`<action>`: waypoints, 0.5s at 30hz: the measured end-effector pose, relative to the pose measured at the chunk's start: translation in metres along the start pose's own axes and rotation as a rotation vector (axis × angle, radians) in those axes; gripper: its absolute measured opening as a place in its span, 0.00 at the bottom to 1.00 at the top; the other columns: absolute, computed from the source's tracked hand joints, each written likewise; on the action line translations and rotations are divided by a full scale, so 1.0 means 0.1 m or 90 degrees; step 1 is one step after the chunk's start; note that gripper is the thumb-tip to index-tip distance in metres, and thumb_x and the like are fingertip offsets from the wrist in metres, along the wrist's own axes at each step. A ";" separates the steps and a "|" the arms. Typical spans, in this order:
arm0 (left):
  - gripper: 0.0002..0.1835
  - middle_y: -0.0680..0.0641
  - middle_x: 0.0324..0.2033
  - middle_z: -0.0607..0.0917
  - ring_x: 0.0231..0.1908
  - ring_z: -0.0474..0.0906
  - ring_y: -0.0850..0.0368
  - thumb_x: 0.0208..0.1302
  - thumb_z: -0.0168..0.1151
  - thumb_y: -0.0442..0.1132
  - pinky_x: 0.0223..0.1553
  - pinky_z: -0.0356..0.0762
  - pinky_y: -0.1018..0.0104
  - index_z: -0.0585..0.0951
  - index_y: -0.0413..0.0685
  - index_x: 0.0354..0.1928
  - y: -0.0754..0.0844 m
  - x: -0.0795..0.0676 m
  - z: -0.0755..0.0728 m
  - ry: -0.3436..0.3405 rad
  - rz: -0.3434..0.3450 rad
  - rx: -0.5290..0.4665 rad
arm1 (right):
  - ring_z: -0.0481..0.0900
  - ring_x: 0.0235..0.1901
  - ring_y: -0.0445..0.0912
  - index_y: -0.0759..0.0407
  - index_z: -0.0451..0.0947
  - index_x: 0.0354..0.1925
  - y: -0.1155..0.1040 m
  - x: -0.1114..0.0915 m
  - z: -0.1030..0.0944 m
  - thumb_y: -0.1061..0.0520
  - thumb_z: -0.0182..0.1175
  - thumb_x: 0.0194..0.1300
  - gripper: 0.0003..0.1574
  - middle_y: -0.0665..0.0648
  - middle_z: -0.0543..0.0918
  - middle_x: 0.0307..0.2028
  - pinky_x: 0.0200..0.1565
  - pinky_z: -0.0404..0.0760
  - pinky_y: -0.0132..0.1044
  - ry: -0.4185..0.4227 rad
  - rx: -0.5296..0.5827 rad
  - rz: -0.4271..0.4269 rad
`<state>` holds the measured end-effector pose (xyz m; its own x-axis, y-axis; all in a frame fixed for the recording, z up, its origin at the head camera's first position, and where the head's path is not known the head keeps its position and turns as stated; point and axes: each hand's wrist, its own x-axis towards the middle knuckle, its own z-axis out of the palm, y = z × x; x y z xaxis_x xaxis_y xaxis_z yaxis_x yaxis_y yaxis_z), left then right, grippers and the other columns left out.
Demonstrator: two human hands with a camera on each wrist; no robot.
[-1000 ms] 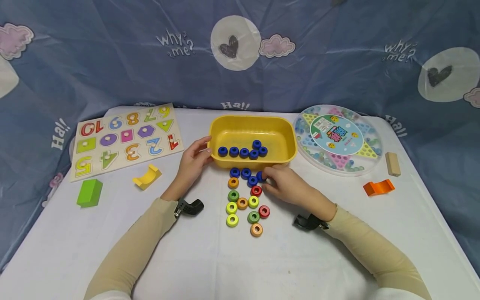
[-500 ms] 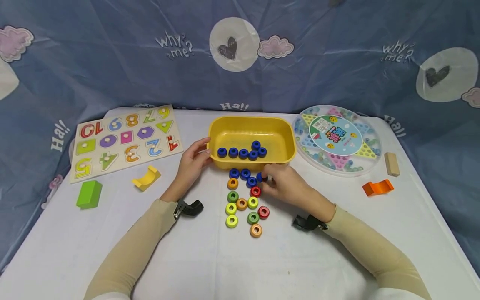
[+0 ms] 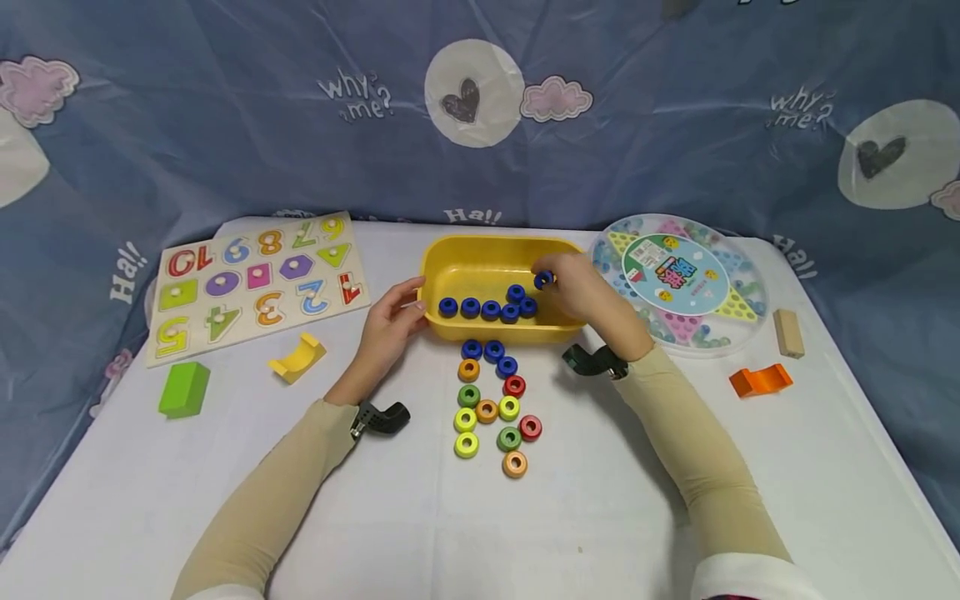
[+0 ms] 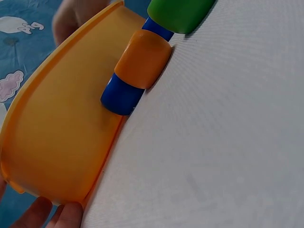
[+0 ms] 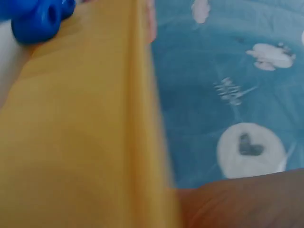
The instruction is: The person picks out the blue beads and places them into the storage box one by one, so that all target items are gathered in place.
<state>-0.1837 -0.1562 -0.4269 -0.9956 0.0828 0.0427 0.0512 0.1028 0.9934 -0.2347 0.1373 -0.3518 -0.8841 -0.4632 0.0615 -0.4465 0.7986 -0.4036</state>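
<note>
A yellow plastic tub (image 3: 450, 332) stands mid-table with several blue ring beads (image 3: 491, 311) inside. My left hand (image 3: 386, 329) holds its left end, with fingers and thumb around the corner. In the left wrist view, the fingertips (image 4: 71, 213) touch the tub's outer wall. Over the tub's right half, my right hand (image 3: 577, 287) pinches one blue bead (image 3: 543, 280) between thumb and fingers. In front of the tub lie more ring beads: blue (image 3: 494, 351), orange (image 3: 487, 411), green (image 3: 509, 438), yellow (image 3: 467, 445) and red (image 3: 530, 428). The right wrist view is blurred and hides the right fingertips.
Left of the tub lie a number puzzle board (image 3: 255, 287), a green block (image 3: 184, 390) and a yellow arch block (image 3: 297, 358). To the right are a round marble game case (image 3: 678, 283), an orange arch block (image 3: 761, 381) and a wooden block (image 3: 788, 333).
My right hand has lifted a blue bead from the table in front of the tub and carried it up over the tub's right half. The left hand stays at the tub's end.
</note>
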 end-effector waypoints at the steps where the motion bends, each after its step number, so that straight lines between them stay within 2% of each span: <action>1: 0.23 0.43 0.65 0.71 0.59 0.74 0.46 0.72 0.52 0.38 0.54 0.82 0.67 0.69 0.52 0.68 -0.02 0.00 0.01 0.001 0.005 0.001 | 0.81 0.48 0.57 0.68 0.81 0.51 0.02 0.04 0.04 0.71 0.54 0.61 0.20 0.66 0.84 0.49 0.55 0.82 0.50 -0.026 -0.007 0.014; 3: 0.23 0.42 0.64 0.71 0.58 0.75 0.46 0.72 0.52 0.38 0.52 0.83 0.70 0.70 0.50 0.68 -0.03 0.01 0.02 0.001 0.017 0.000 | 0.80 0.52 0.58 0.67 0.81 0.51 0.04 0.10 0.11 0.72 0.53 0.60 0.22 0.66 0.84 0.51 0.60 0.79 0.50 -0.070 -0.021 0.028; 6: 0.23 0.40 0.63 0.72 0.56 0.76 0.47 0.72 0.52 0.37 0.50 0.83 0.71 0.70 0.48 0.68 -0.04 0.01 0.03 -0.002 0.035 -0.004 | 0.79 0.53 0.57 0.63 0.82 0.52 0.07 0.14 0.19 0.72 0.51 0.60 0.24 0.64 0.84 0.52 0.61 0.78 0.50 -0.097 -0.020 0.042; 10: 0.23 0.39 0.62 0.72 0.53 0.77 0.48 0.72 0.52 0.36 0.49 0.84 0.71 0.69 0.47 0.67 -0.03 0.01 0.03 0.000 0.046 -0.001 | 0.80 0.53 0.57 0.62 0.81 0.52 0.08 0.15 0.23 0.73 0.49 0.58 0.26 0.63 0.84 0.52 0.61 0.78 0.50 -0.093 -0.010 0.036; 15: 0.23 0.39 0.62 0.72 0.53 0.77 0.48 0.72 0.52 0.36 0.49 0.84 0.71 0.70 0.47 0.67 -0.04 0.01 0.02 0.005 0.039 0.006 | 0.80 0.51 0.58 0.62 0.81 0.53 0.10 0.16 0.26 0.73 0.49 0.57 0.27 0.64 0.84 0.51 0.58 0.80 0.50 -0.088 -0.002 0.030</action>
<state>-0.1844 -0.1546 -0.4306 -0.9913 0.0815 0.1037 0.1121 0.1065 0.9880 -0.2498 0.1276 -0.3781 -0.8767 -0.4735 -0.0843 -0.4054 0.8218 -0.4003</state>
